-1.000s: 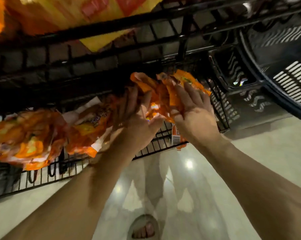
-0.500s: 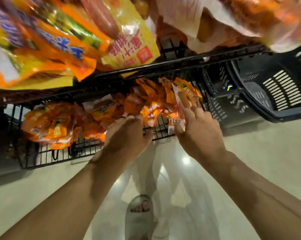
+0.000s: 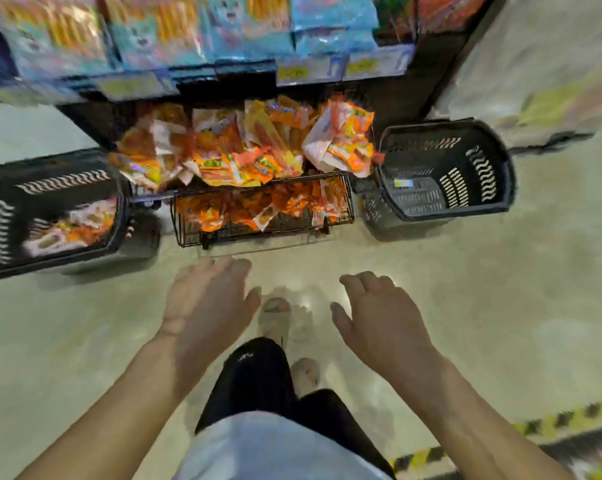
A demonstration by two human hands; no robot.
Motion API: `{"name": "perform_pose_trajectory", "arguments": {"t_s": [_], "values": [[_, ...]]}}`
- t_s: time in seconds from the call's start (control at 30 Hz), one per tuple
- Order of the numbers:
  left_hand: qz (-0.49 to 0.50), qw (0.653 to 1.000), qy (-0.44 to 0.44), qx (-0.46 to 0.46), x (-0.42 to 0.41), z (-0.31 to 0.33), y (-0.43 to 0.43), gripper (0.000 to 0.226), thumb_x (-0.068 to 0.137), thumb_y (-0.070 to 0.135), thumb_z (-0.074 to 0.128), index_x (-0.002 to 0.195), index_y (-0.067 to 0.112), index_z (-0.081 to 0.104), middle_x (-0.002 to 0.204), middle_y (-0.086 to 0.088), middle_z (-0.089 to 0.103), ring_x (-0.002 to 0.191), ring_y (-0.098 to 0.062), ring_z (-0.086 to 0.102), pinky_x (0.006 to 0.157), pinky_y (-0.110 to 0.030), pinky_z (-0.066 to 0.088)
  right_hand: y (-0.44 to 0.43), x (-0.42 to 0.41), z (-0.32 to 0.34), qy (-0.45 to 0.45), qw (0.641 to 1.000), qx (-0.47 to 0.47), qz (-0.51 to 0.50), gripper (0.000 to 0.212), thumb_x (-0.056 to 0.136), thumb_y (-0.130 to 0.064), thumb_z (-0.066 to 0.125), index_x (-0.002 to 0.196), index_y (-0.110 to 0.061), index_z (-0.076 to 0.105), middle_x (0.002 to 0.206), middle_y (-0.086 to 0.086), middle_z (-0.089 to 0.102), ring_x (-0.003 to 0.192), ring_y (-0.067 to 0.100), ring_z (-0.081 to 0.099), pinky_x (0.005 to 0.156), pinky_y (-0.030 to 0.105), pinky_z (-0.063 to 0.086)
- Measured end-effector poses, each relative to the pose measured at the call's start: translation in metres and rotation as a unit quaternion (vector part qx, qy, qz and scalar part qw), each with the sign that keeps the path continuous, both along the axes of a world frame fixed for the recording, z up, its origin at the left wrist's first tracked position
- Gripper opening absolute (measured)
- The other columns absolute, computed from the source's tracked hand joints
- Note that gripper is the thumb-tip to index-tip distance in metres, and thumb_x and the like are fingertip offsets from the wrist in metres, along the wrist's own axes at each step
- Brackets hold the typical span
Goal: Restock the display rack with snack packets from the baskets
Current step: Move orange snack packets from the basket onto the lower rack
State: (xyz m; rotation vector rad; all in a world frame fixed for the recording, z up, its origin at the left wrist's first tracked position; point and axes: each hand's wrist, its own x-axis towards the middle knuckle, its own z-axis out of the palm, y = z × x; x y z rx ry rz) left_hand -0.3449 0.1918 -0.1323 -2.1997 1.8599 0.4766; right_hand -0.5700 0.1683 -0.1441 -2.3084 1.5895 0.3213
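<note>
The left hand (image 3: 206,306) hangs over the floor (image 3: 500,289), well apart from the rack, with relaxed, spread fingers that hold nothing. The right hand (image 3: 382,320) is the same - loosely open and empty.

In my judgement the first risk is at the left. The remaining snack packets (image 3: 74,226) lie low inside the left basket (image 3: 62,181), and they look smooth and glossy. A big handful taken in a hurry can slip, and packets can fall to the floor.

The second risk is in the middle. The heap of orange packets (image 3: 247,147) on the upper tier of the display rack (image 3: 258,233) is piled loosely, and some packets hang forward over the tier below. If more are pushed in from the front, the front ones can slide off - into the lower tier or onto the floor.

Now the containers. The left basket, black with slotted walls, stands just beside the rack and holds a small layer of packets. The view is blurred, so I cannot count them. The lower wire tier of the rack holds more orange packets (image 3: 258,206), lying flat and not filling it to the front. The right basket (image 3: 479,174), also just beside the rack, seems empty except for a small label on its bottom.
</note>
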Motion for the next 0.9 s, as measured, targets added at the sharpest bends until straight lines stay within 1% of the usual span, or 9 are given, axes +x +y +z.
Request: {"name": "perform_pose_trajectory", "arguments": {"t_s": [0.13, 0.2, 0.3, 0.4, 0.5, 0.6, 0.67, 0.8, 0.9], "values": [[0.002, 0.998, 0.003, -0.066, -0.001, 0.099, 0.037, 0.046, 0.100, 0.053, 0.046, 0.138, 0.028, 0.055, 0.137, 0.006, 0.061, 0.125, -0.023, 0.054, 0.099, -0.039, 0.042, 0.037, 0.003, 0.088, -0.028, 0.999, -0.043, -0.004, 0.044, 0.102, -0.047, 0.044, 0.138, -0.022, 0.054, 0.128, 0.000, 0.061, 0.112, 0.025, 0.057, 0.092, 0.040, 0.046], [-0.007, 0.996, -0.008, -0.086, 0.001, 0.136, 0.044, 0.048, 0.101, 0.053, 0.043, 0.141, 0.029, 0.052, 0.140, 0.005, 0.058, 0.127, -0.023, 0.053, 0.100, -0.039, 0.041, 0.045, 0.007, 0.120, -0.042, 0.997, -0.072, -0.006, 0.046, 0.103, -0.047, 0.044, 0.139, -0.020, 0.053, 0.128, 0.001, 0.060, 0.113, 0.026, 0.055, 0.094, 0.040, 0.044], [-0.014, 0.990, -0.038, -0.136, 0.007, 0.180, 0.056, 0.049, 0.101, 0.056, 0.042, 0.140, 0.029, 0.053, 0.135, 0.005, 0.061, 0.122, -0.023, 0.057, 0.097, -0.039, 0.046, 0.050, 0.018, 0.157, -0.036, 0.994, -0.103, 0.000, 0.049, 0.103, -0.050, 0.039, 0.143, -0.022, 0.048, 0.132, 0.001, 0.057, 0.117, 0.026, 0.053, 0.096, 0.041, 0.044], [-0.001, 0.986, -0.049, -0.161, 0.022, 0.211, 0.067, 0.048, 0.101, 0.056, 0.043, 0.137, 0.028, 0.054, 0.130, 0.004, 0.064, 0.118, -0.024, 0.059, 0.092, -0.040, 0.047, 0.051, 0.034, 0.185, -0.033, 0.987, -0.157, 0.010, 0.044, 0.101, -0.051, 0.043, 0.131, -0.022, 0.055, 0.122, 0.001, 0.061, 0.110, 0.027, 0.057, 0.090, 0.044, 0.048], [0.019, 0.980, -0.049, -0.190, 0.042, 0.231, 0.079, 0.046, 0.099, 0.055, 0.046, 0.135, 0.027, 0.057, 0.123, 0.002, 0.067, 0.112, -0.026, 0.062, 0.088, -0.041, 0.049, 0.054, 0.055, 0.205, -0.045, 0.977, -0.209, 0.018, 0.036, 0.095, -0.049, 0.055, 0.113, -0.019, 0.063, 0.104, 0.005, 0.066, 0.093, 0.032, 0.062, 0.076, 0.044, 0.050], [0.036, 0.977, -0.058, -0.201, 0.066, 0.243, 0.097, 0.047, 0.099, 0.057, 0.046, 0.135, 0.029, 0.057, 0.124, 0.005, 0.067, 0.113, -0.024, 0.062, 0.087, -0.041, 0.050, 0.063, 0.081, 0.220, -0.022, 0.973, -0.228, 0.020, 0.038, 0.091, -0.049, 0.062, 0.112, -0.018, 0.067, 0.099, 0.005, 0.070, 0.087, 0.032, 0.064, 0.069, 0.041, 0.051], [0.049, 0.977, -0.059, -0.200, 0.086, 0.245, 0.110, 0.048, 0.099, 0.058, 0.045, 0.135, 0.029, 0.058, 0.126, 0.005, 0.066, 0.114, -0.024, 0.062, 0.089, -0.041, 0.050, 0.072, 0.101, 0.225, -0.016, 0.972, -0.233, 0.023, 0.039, 0.089, -0.049, 0.064, 0.111, -0.018, 0.069, 0.097, 0.005, 0.071, 0.086, 0.031, 0.065, 0.066, 0.040, 0.051], [0.076, 0.975, -0.058, -0.201, 0.135, 0.244, 0.143, 0.047, 0.097, 0.058, 0.047, 0.132, 0.029, 0.060, 0.125, 0.006, 0.066, 0.114, -0.023, 0.062, 0.091, -0.040, 0.049, 0.095, 0.148, 0.229, -0.014, 0.975, -0.220, 0.033, 0.042, 0.088, -0.051, 0.051, 0.108, -0.018, 0.070, 0.100, 0.005, 0.071, 0.084, 0.033, 0.065, 0.065, 0.042, 0.052], [0.103, 0.974, -0.058, -0.192, 0.173, 0.239, 0.170, 0.046, 0.098, 0.059, 0.048, 0.132, 0.031, 0.059, 0.125, 0.008, 0.066, 0.114, -0.020, 0.061, 0.089, -0.037, 0.048, 0.115, 0.184, 0.229, -0.013, 0.976, -0.212, 0.054, 0.039, 0.090, -0.051, 0.060, 0.111, -0.020, 0.069, 0.095, 0.002, 0.070, 0.083, 0.030, 0.065, 0.067, 0.042, 0.052]]}}
